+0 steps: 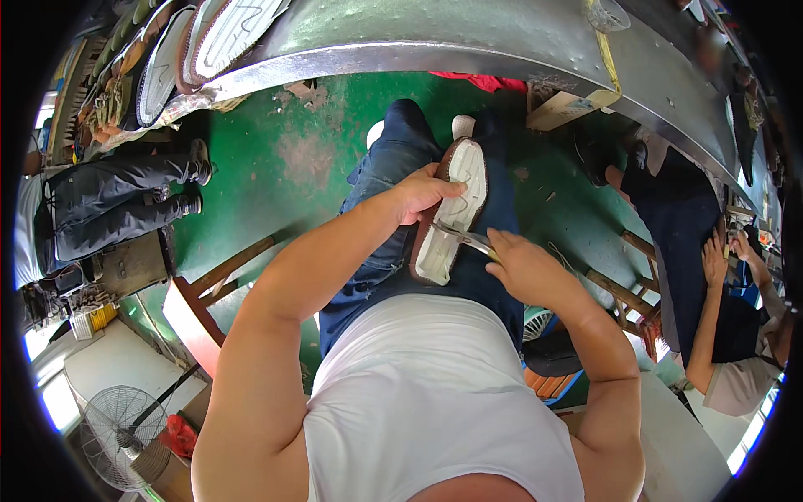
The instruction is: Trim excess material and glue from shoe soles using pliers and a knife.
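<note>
Shoe sole point(452, 213) gripped by left fingers point(443, 186), tool point(468, 240) in right hand point(523, 266)

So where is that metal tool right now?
In the head view, right of centre: the metal tool is in the right hand, its tip on the shoe sole on the lap.

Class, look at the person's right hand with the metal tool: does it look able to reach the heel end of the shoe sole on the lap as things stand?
Probably yes. The right hand already has the metal tool on the shoe sole, which the left hand steadies; nothing lies between hand and heel end.
</note>
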Demonstrator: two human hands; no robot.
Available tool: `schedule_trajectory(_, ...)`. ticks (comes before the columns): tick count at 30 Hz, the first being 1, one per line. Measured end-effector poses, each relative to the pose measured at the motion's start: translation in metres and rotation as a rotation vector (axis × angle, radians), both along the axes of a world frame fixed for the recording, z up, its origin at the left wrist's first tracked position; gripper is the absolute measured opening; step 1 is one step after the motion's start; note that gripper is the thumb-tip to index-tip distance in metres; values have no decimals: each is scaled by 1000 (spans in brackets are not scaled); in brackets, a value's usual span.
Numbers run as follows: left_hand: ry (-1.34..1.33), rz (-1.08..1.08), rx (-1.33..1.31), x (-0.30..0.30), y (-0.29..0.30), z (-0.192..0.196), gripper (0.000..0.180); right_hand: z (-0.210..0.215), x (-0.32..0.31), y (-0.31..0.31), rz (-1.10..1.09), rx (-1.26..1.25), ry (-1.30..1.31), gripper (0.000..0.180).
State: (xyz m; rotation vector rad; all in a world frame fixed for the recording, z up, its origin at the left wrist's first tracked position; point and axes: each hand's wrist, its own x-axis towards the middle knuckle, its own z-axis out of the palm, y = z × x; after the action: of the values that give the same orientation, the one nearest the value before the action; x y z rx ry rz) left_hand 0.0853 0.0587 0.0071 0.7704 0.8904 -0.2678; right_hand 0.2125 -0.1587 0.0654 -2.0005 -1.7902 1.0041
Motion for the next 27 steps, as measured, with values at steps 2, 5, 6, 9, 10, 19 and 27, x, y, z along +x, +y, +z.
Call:
schedule_trajectory(2, -5, 9, 6, -2, -2, -4, 65, 0, -6, 8, 10, 113, -123, 45)
schedule_trajectory(5, -30, 31, 27, -6, -3, -7, 65, -10, -11, 12, -19, -152, -76, 38)
schedule_trajectory(6, -54, 40, 45, -3, -2, -8, 66, -30, -13, 3, -108, -31, -9, 35)
schedule_trajectory(9, -45, -22, 97, -3, 1, -11, 69, -41, -18, -15, -202, 111, 42, 30)
schedule_trajectory(10, -40, -25, 94, -8, -6, -14, 69, -40, -20, -22, -218, 131, 14, 29)
schedule_trajectory(19, -256, -29, 332, -55, -55, -16, 93, -13, -19, -42, -190, -192, -2, 20)
schedule_trajectory(27, -116, -39, 795, -43, -80, -42, 101, -3, -43, -54, -75, -292, -211, 20)
